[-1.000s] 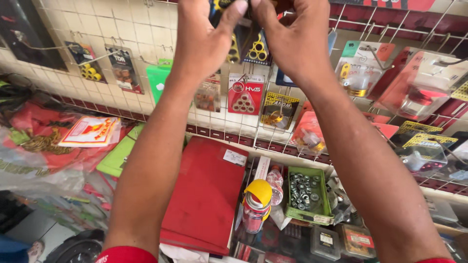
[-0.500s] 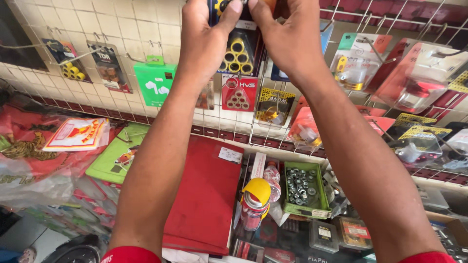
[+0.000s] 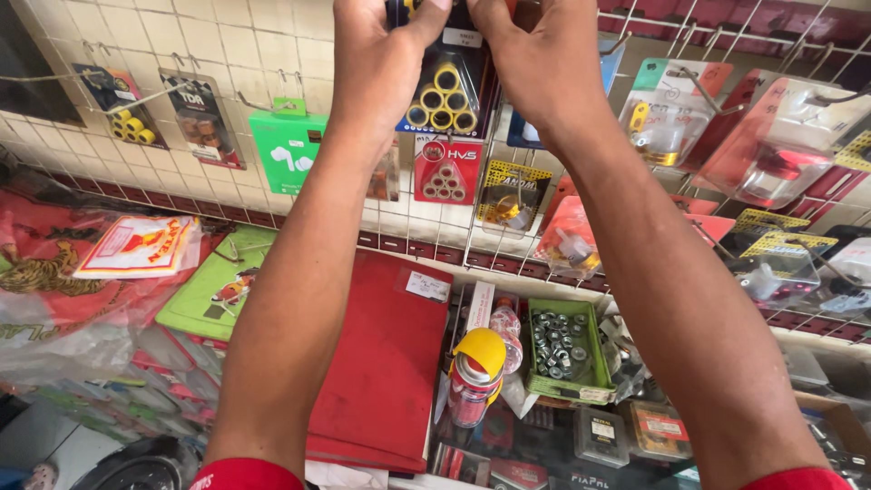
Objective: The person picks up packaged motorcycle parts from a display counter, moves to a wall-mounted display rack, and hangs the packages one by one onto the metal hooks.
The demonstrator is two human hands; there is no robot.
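A blister pack of yellow rollers (image 3: pixel 443 95) is gripped at its top by the left hand (image 3: pixel 376 59) and right hand (image 3: pixel 535 54), high against the wire display grid (image 3: pixel 272 54) (fingers clamped on it).

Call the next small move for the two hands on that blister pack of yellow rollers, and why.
Probably ease the pack of yellow rollers straight along its hook on the wire grid. Both the left hand and the right hand pinch its top edge at the frame's upper limit, so the hook itself is unseen; the packs hanging beside it leave little room for sideways motion.
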